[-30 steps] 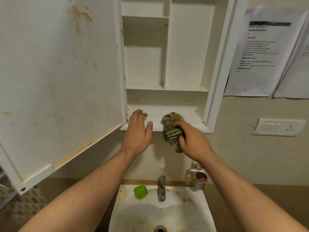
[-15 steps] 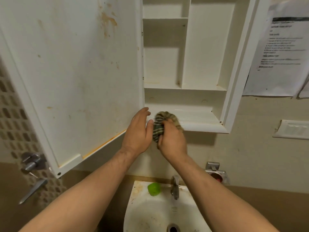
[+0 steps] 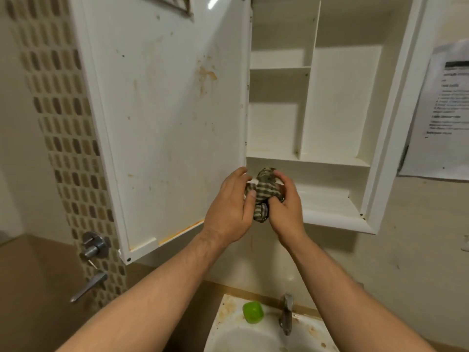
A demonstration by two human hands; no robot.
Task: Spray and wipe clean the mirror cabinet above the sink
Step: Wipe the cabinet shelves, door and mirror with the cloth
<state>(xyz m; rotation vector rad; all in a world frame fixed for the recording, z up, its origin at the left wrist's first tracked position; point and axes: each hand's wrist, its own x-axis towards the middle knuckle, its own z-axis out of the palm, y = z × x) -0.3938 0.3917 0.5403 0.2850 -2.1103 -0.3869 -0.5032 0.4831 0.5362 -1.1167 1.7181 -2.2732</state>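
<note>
Both hands are meeting at the front of the cabinet's bottom shelf. Right hand [image 3: 285, 212] is gripping a bunched checked cloth [image 3: 265, 191], its fingers curling over the top of the wad and pressing it against the shelf's front edge. Left hand [image 3: 229, 209] is lying close alongside with fingers nearly straight and together, their tips reaching up by the lower corner of the door, while the thumb is touching the cloth's left side. Whether those fingers are resting on the shelf edge cannot be told.

One mirror cabinet [image 3: 385, 138] is hanging on the wall above the sink, and its single door [image 3: 172, 123] is standing swung out to the left, showing a white inner face marked with brownish stains and an orange line along the bottom edge. Four compartments are showing inside: two stacked at upper left, one tall one at upper right and one wide one along the bottom, where the cloth is.

Below, one white sink [image 3: 223, 323] with stained rim is carrying one metal tap [image 3: 286, 316] and one small green object [image 3: 252, 312] just beside it. Two metal fittings are sitting on the left wall, a round valve [image 3: 92, 246] above a lever handle [image 3: 88, 288], at the foot of one strip of mosaic tile [image 3: 63, 123]. One printed sheet [image 3: 441, 118], its text too blurred to read, is hanging to the cabinet's right.
</note>
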